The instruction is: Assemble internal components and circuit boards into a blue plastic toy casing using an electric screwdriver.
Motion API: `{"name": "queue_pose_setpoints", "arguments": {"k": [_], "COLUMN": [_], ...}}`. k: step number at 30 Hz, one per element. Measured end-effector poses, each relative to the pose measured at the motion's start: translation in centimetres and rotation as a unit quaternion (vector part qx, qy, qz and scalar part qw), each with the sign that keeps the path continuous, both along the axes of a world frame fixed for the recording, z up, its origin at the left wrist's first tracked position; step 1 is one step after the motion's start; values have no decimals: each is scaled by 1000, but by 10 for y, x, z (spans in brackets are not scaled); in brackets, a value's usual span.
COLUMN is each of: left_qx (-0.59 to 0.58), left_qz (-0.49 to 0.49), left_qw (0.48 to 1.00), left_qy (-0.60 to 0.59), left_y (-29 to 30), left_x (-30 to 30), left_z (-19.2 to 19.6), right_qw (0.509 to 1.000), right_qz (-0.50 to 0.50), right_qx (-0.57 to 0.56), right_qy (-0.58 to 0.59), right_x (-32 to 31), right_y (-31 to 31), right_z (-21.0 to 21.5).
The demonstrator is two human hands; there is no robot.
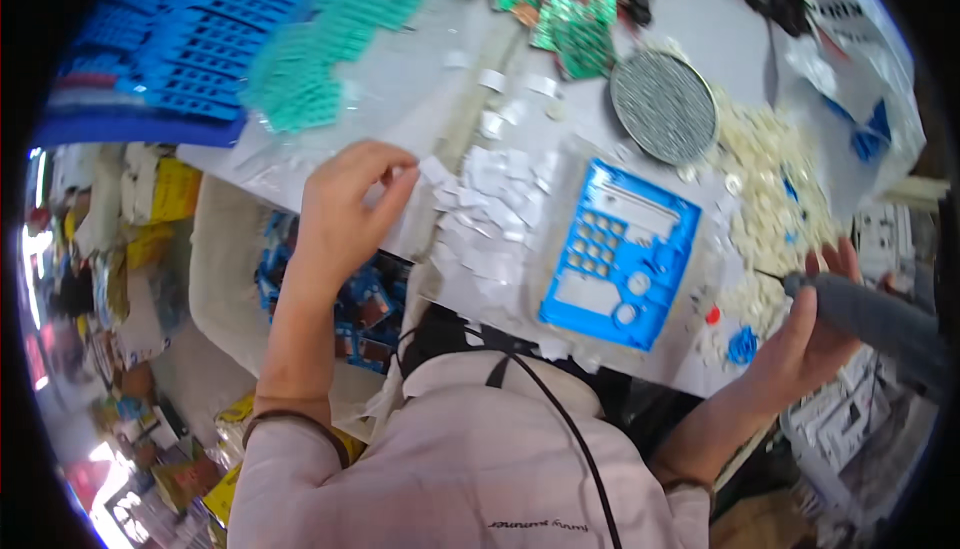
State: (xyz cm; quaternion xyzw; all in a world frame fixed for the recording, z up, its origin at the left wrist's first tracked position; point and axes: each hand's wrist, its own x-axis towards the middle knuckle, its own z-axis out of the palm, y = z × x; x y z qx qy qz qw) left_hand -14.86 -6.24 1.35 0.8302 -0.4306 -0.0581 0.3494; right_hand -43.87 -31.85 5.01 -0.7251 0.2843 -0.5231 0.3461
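Observation:
My left hand (345, 207) reaches over the table with thumb and forefinger brought together at a small white square piece (434, 170), at the edge of a loose pile of similar white pieces (492, 199). At the right, my right hand (812, 327) is around a grey cylindrical electric screwdriver (868, 321), its thin bit pointing left. Between my hands lies a blue plastic casing (655, 294), slightly tilted on the table, with round light buttons set in its keypad holes. Beyond it sits a round tin of small grey screws (664, 107).
Cream round parts (775, 184) spread at the right. Green circuit boards (575, 24) lie at the back. Teal rubber keypads (330, 54) and stacked blue casings (205, 24) fill the far left. A pale bin (225, 274) with blue assemblies stands below the table's left edge.

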Motion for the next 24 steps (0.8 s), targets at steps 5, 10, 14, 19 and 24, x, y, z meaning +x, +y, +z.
{"name": "queue_pose_setpoints", "arguments": {"k": [5,10,14,19,24], "left_qx": [56,186,233,206,-165], "left_qz": [55,84,158,60,-89], "left_qw": [993,946,923,951,979], "left_qy": [-90,-251,-261,-223,-84], "left_y": [-20,-63,-90,-64,-42], "left_x": [95,165,176,180,62], "left_z": [6,-21,-24,-20,10], "right_qw": [980,993,992,993,977], "right_qz": [-90,37,50,60,163], "right_qx": [-179,-59,-42,-24,-57], "right_qy": [0,94,104,102,123], "right_x": [-8,-56,-59,-50,-11], "right_y": [29,30,35,41,55], "right_z": [-15,-28,-31,-38,-20]}}
